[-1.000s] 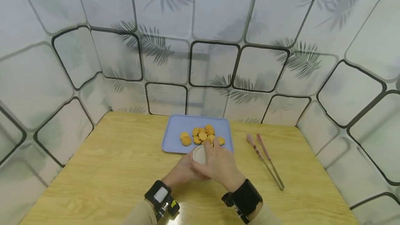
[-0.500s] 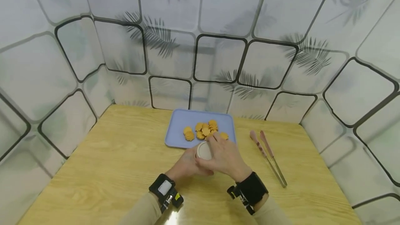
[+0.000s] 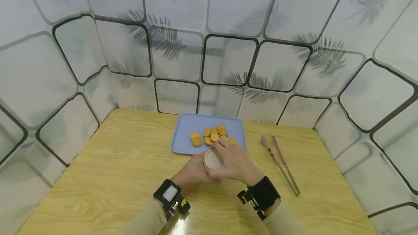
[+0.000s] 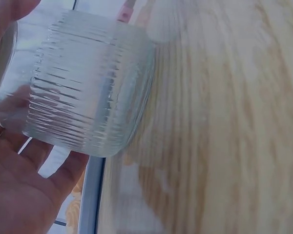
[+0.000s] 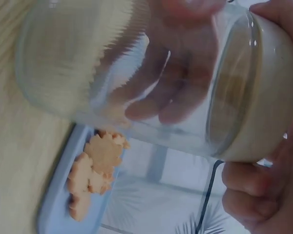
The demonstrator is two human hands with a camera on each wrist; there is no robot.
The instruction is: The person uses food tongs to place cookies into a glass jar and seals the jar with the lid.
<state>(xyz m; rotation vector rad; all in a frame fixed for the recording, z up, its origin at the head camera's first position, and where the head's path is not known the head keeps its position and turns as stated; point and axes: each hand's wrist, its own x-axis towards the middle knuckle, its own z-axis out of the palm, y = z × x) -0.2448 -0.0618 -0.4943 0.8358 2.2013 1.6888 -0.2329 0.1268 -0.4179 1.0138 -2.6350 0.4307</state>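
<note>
A ribbed clear glass jar (image 4: 90, 87) (image 5: 136, 83) with a cream lid (image 3: 212, 159) (image 5: 263, 97) stands on the wooden table (image 3: 114, 177) just in front of the blue tray (image 3: 186, 128). My left hand (image 3: 193, 171) grips the jar's body from the left; its fingers (image 5: 166, 102) show through the glass. My right hand (image 3: 233, 162) grips the lid from above, fingers (image 5: 249, 195) curled round its rim. Several orange flower-shaped biscuits (image 3: 212, 136) (image 5: 95, 168) lie on the tray behind the jar.
Pink tongs (image 3: 279, 164) lie on the table to the right of the tray. Patterned panels (image 3: 228, 46) wall in the table on three sides. Bare wood stretches to the left and front.
Both hands stay on the jar and lid. The right hand has turned slightly on the lid; the view has shifted a little.
</note>
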